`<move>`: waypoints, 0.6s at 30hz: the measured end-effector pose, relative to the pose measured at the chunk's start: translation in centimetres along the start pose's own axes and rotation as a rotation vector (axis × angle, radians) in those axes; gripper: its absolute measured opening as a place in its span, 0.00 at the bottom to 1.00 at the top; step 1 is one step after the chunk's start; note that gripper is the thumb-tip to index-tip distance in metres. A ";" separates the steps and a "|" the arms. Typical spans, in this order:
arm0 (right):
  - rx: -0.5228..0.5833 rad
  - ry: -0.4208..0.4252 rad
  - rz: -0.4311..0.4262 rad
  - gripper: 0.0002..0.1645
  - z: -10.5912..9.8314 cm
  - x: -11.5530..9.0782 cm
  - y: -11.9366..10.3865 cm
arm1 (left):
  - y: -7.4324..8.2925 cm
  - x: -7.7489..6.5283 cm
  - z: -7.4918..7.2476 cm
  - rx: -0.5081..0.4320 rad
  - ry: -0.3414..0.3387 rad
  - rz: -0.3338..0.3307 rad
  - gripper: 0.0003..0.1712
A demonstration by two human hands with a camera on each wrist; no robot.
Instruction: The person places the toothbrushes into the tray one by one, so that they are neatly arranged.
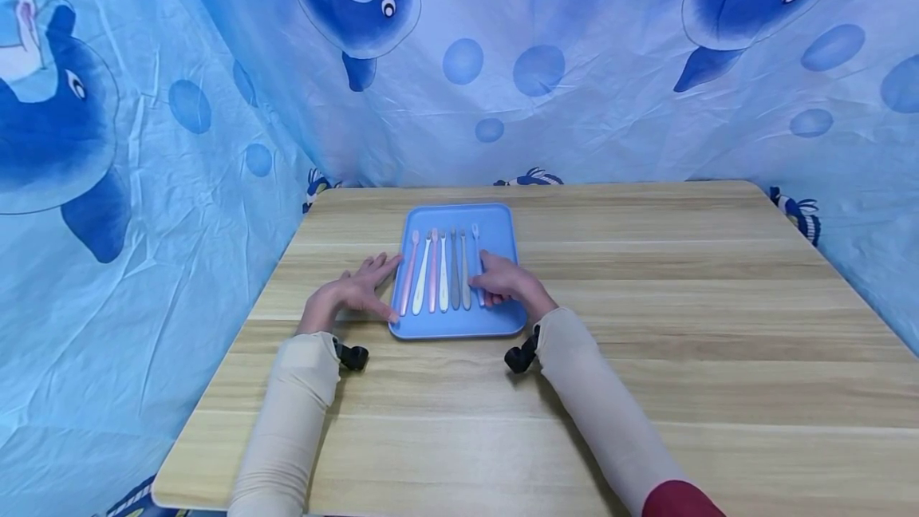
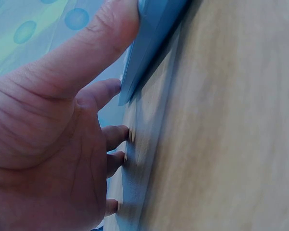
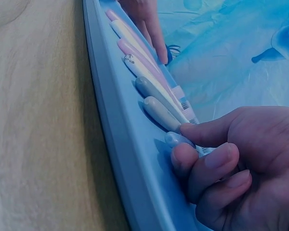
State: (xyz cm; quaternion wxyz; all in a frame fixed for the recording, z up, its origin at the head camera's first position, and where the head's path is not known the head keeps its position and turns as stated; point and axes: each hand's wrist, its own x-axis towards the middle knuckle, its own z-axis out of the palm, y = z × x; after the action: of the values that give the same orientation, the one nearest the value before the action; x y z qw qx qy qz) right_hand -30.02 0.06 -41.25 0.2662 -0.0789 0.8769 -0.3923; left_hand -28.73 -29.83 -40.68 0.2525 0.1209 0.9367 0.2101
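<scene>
A blue tray (image 1: 459,327) holds several toothbrushes side by side, their heads toward the far end. From the left they run pink (image 1: 409,278), white, pink, white, grey (image 1: 455,278) and another greyish one (image 1: 465,286). At the right end of the row lies a light blue toothbrush (image 1: 476,238); my right hand (image 1: 502,279) pinches its handle (image 3: 176,139) between thumb and index finger. My left hand (image 1: 356,291) spreads its fingers at the tray's left side, with the thumb (image 2: 111,33) and index fingertip against the rim.
The tray lies on a wooden table (image 1: 646,325), toward its far side. A blue curtain (image 1: 589,126) printed with whales hangs behind and to the left. Black wrist cameras (image 1: 352,356) sit under both wrists, close to the tabletop.
</scene>
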 end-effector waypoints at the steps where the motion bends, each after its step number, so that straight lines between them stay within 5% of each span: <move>1: -0.004 0.000 0.001 0.50 0.0 0.0 0.0 | 0.0 0.0 0.0 -0.002 0.000 0.000 0.77; 18: 0.001 0.021 0.045 0.49 0.3 0.0 -0.1 | 0.2 -0.1 0.1 -0.003 -0.002 0.004 0.77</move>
State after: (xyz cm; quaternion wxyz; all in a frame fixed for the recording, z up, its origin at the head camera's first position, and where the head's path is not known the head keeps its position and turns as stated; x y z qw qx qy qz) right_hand -29.87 -0.17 -41.37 0.2657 -0.0548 0.8811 -0.3874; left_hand -28.57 -29.68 -40.58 0.2532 0.1229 0.9359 0.2118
